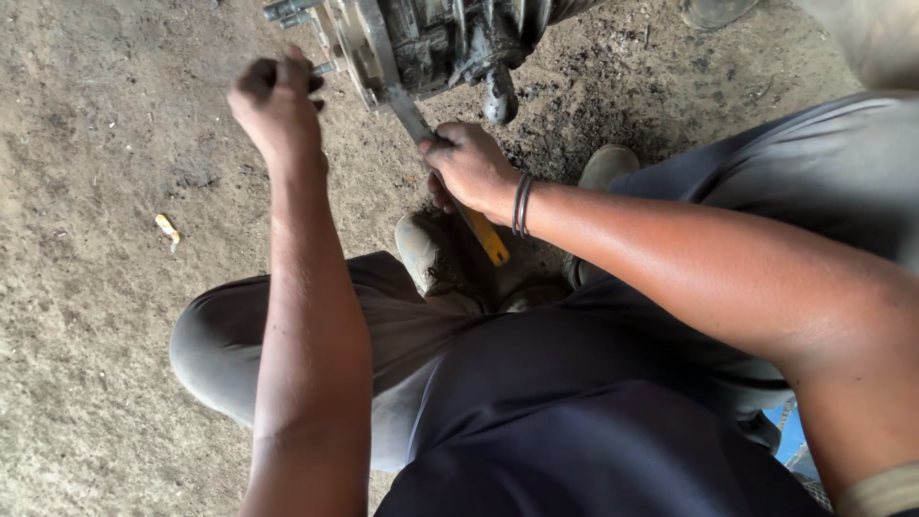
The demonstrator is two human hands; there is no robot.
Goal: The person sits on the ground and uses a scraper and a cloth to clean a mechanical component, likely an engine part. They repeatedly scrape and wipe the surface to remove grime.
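Note:
A greasy metal hub assembly (421, 43) with protruding studs hangs at the top of the view above the dirt floor. My right hand (469, 168) is closed around a long metal tool with a yellow handle end (490, 244); the tool's flat grey blade (407, 113) reaches up to the hub's flange. My left hand (278, 101) is fisted at the hub's left edge, gripping a dark stud or small tool there; exactly what it holds is hidden by the fingers. Black bands circle my right wrist.
I am squatting on a dirt floor (86, 287); my knees and dusty shoes (431, 254) lie under the hub. A small yellow-white scrap (168, 228) lies on the ground at left. Another shoe (713, 10) shows at the top right.

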